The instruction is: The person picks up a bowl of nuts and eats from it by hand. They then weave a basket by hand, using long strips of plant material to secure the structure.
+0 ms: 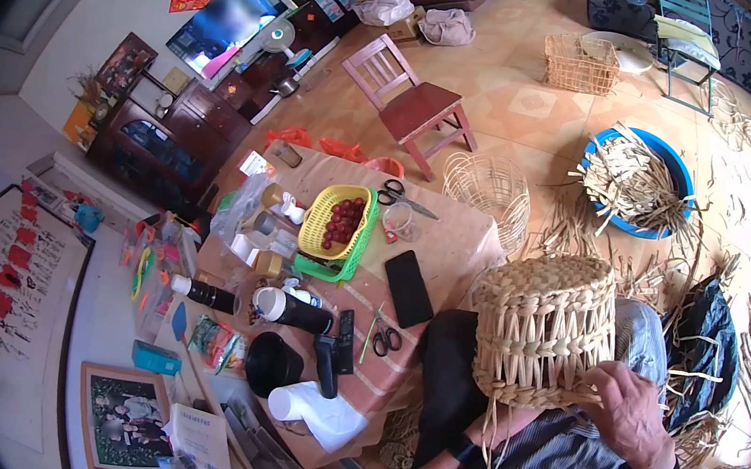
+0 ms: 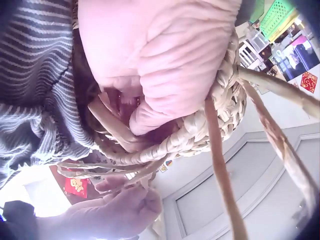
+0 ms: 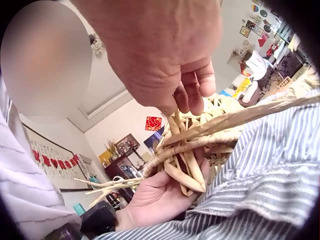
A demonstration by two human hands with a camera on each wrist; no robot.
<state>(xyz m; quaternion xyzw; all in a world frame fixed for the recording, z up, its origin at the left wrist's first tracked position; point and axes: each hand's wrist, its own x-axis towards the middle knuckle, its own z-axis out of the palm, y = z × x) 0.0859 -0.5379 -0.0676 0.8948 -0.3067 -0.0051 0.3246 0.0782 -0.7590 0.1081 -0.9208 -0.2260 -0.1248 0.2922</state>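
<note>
A woven straw basket (image 1: 545, 328) lies tilted on the person's lap, its open rim towards the body. The left hand (image 1: 510, 423) reaches in beneath it; in the left wrist view that hand (image 2: 155, 60) grips the rim (image 2: 192, 131), fingers curled inside beside a folded strand (image 2: 117, 125). At the rim's right side is the right hand (image 1: 631, 415). The right wrist view shows the right hand (image 3: 160, 50) pinching a flat strand at the rim, above the upturned left hand (image 3: 157, 200). Loose strand ends (image 1: 491, 435) hang from the rim.
The cloth-covered table (image 1: 451, 235) at left holds scissors (image 1: 387, 339), a phone (image 1: 408, 289), bottles and a fruit basket (image 1: 329, 214). Beyond are a red chair (image 1: 420, 112), a wire-like open basket (image 1: 487, 197) and a blue tub (image 1: 596, 202) of straw. More straw lies on the floor at right.
</note>
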